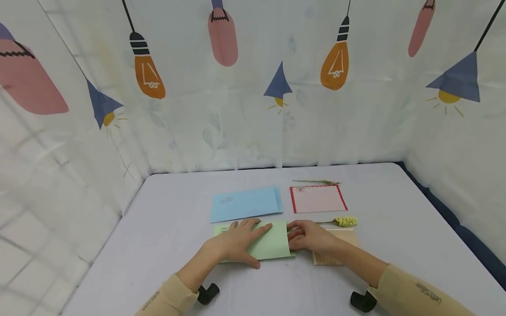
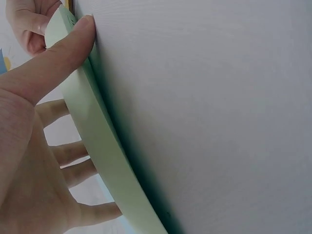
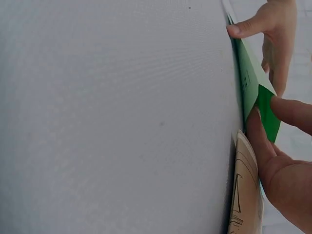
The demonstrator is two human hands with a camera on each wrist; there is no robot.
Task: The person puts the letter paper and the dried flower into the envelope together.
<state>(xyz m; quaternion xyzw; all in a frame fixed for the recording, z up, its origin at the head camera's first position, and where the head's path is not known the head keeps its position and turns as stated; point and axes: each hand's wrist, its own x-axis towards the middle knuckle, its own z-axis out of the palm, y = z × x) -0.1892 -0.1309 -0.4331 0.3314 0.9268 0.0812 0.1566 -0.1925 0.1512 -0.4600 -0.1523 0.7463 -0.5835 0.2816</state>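
Note:
A pale green envelope [image 1: 274, 243] lies on the table in front of me. My left hand [image 1: 239, 245] rests over it with fingers spread, the thumb along its near edge. At the envelope's right end, my right hand [image 1: 306, 235] holds the edge with curled fingers. In the right wrist view the envelope's mouth [image 3: 267, 109] gapes and shows a darker green inside, with the right fingers [image 3: 261, 139] at it. How far they reach in is hidden. Under the right forearm lies a tan card or booklet [image 1: 322, 259] with line drawings.
Behind the green envelope lies a blue envelope [image 1: 245, 205]. A pink card with a red border [image 1: 318, 199] lies back right, a thin dried sprig [image 1: 316, 181] along its far edge. A yellow flower stem [image 1: 345, 221] lies beyond the tan card. Patterned cloth hangs around the table [image 1: 178, 184].

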